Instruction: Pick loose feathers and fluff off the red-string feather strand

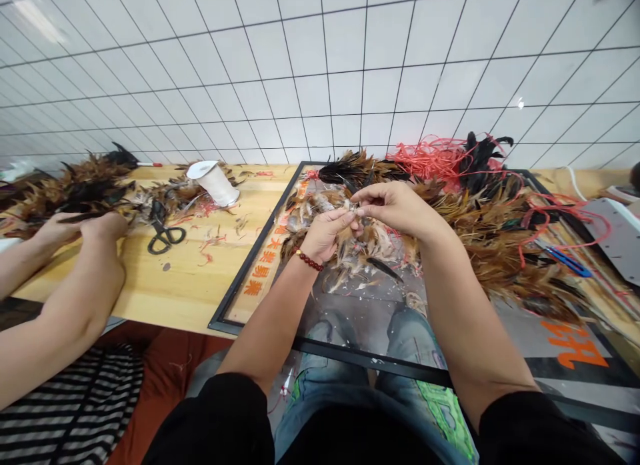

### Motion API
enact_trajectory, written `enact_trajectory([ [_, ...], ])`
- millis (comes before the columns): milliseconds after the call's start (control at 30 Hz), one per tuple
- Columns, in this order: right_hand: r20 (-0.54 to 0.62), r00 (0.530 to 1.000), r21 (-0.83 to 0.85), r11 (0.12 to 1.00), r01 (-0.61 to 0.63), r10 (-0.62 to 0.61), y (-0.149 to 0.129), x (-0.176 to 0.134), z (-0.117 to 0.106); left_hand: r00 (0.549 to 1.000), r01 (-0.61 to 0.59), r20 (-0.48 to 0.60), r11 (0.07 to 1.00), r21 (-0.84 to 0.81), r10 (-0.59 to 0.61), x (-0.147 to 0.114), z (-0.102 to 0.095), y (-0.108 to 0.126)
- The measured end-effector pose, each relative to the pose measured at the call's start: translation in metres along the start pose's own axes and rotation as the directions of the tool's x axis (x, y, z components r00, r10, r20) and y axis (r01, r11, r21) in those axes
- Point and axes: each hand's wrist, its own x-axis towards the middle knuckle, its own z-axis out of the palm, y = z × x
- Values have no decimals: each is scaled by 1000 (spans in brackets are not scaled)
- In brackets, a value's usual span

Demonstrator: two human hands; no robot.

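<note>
Above a pile of loose feathers [370,241], my left hand [327,235] and my right hand [395,208] meet with fingertips almost touching. Both hands are closed in a pinch on a small feather [349,205], its pale base partly hidden by the fingers. A red bead bracelet [310,260] circles my left wrist. Brown and white feathers and fluff lie under my hands on a black-framed clear panel [345,311]. Just behind them rests a bundle of dark brown feathers [355,166].
Red plastic string [430,159] is heaped at the back. Long brown feather bundles [490,231] and a blue cutter [567,259] lie right. To the left are a white spool [214,183], black scissors [165,237] and a co-worker's hands [90,228] at more feathers. A tiled wall [300,71] stands behind.
</note>
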Motion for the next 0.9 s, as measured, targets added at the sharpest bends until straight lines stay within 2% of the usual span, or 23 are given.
enact_trajectory([
  [100,28,999,-12,1000,-18,18,3,0,-1,999,38,22,999,29,-38,-2,4,-1],
  [200,101,994,65,997,-38,32,7,-1,-5,992,96,72,993,65,-100,-3,6,-4],
  [333,227,974,121,992,-38,10,10,-4,-9,984,94,144,990,109,-109,-3,5,-7],
  [400,237,971,97,995,-22,-1,12,-4,-10,977,104,173,988,110,-122,-3,5,-7],
  [467,172,985,56,998,1,-11,14,-3,-10,975,128,169,988,88,-142,-3,4,-6],
  [567,-90,996,5,1000,-13,13,19,-2,-14,982,173,67,983,57,-177,-1,1,-2],
  [633,-298,953,15,998,-59,61,25,-2,-19,984,168,-53,986,17,-167,1,-1,0],
  [733,-536,834,109,990,-86,131,35,-2,-29,957,57,-276,993,-107,-85,7,-6,2],
  [800,-605,779,192,979,-60,166,40,-2,-34,914,-54,-405,982,-181,-24,10,-9,4],
  [833,-598,781,231,972,-45,178,42,-2,-35,896,-103,-444,974,-202,3,11,-10,4],
  [900,-520,835,291,956,-27,182,43,-2,-35,886,-156,-462,963,-221,37,12,-11,5],
])
